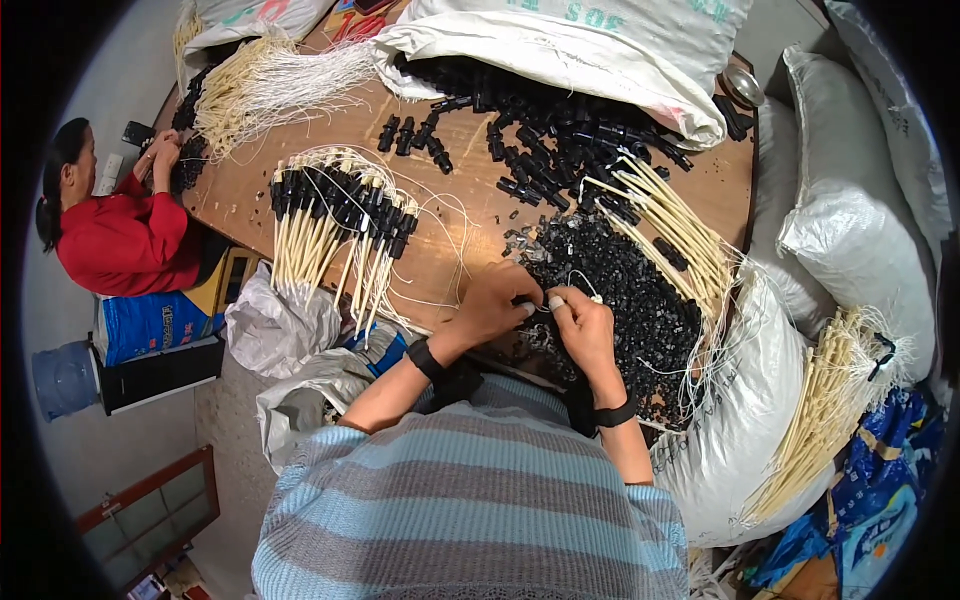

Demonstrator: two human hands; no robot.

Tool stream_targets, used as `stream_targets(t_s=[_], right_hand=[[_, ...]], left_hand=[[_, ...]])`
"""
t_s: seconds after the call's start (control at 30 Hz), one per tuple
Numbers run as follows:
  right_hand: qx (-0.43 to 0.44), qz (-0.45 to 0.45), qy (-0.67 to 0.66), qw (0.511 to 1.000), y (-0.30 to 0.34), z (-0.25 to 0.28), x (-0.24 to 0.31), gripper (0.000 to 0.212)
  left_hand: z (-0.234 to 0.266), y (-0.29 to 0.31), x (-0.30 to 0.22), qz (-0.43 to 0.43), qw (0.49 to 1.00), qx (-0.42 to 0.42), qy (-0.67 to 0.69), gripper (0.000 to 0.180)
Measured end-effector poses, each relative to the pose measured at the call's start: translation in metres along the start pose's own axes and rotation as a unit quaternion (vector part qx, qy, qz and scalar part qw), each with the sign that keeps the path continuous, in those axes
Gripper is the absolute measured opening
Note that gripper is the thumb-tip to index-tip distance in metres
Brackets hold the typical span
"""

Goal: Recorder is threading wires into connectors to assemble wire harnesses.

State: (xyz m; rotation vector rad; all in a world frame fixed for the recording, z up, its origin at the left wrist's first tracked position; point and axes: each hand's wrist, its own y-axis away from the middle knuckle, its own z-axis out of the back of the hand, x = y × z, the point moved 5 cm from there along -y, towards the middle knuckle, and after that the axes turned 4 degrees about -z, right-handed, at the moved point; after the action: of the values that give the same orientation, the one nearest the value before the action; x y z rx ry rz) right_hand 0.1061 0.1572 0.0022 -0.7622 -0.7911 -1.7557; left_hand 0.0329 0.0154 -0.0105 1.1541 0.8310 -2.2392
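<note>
My left hand [498, 303] and my right hand [583, 325] meet fingertip to fingertip over the near edge of the table. A thin white cord [576, 274] loops up beside the right hand's fingers, which are pinched on it. My left fingers are pinched too, but what they hold is too small and covered to make out. Under and beyond the hands spreads a heap of small black plastic pieces [640, 300]. To the left lies a bunch of cream-coloured sticks [300, 240] with black plastic sleeves and white cords at their far ends.
More cream sticks [680, 235] lie right of the heap. Black plastic connectors [530, 160] spill from a white woven sack [560, 45]. White cords [310, 75] lie at the far left. Full sacks [850, 180] stand right. A person in red [135, 235] works at the table's left end.
</note>
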Motion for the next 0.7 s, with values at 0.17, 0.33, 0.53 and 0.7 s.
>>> stream_targets(t_s=[0.17,0.33,0.53,0.7], right_hand=[[0.018,0.069,-0.096,0.993,0.005,-0.004,0.006,0.015],[-0.016,-0.006,-0.052,0.998,0.004,0.005,0.005,0.013],[-0.047,-0.076,-0.134,0.987,0.004,0.01,-0.004,0.009],[-0.064,-0.127,-0.221,0.965,-0.001,0.008,-0.024,0.008]], left_hand=[[0.006,-0.005,-0.015,-0.089,0.995,-0.038,-0.01,0.018],[0.028,-0.019,0.006,-0.025,0.984,-0.126,-0.119,0.022],[0.037,-0.047,0.061,0.031,0.979,-0.035,-0.196,0.028],[0.04,-0.043,0.064,0.095,0.983,-0.079,-0.135,0.034]])
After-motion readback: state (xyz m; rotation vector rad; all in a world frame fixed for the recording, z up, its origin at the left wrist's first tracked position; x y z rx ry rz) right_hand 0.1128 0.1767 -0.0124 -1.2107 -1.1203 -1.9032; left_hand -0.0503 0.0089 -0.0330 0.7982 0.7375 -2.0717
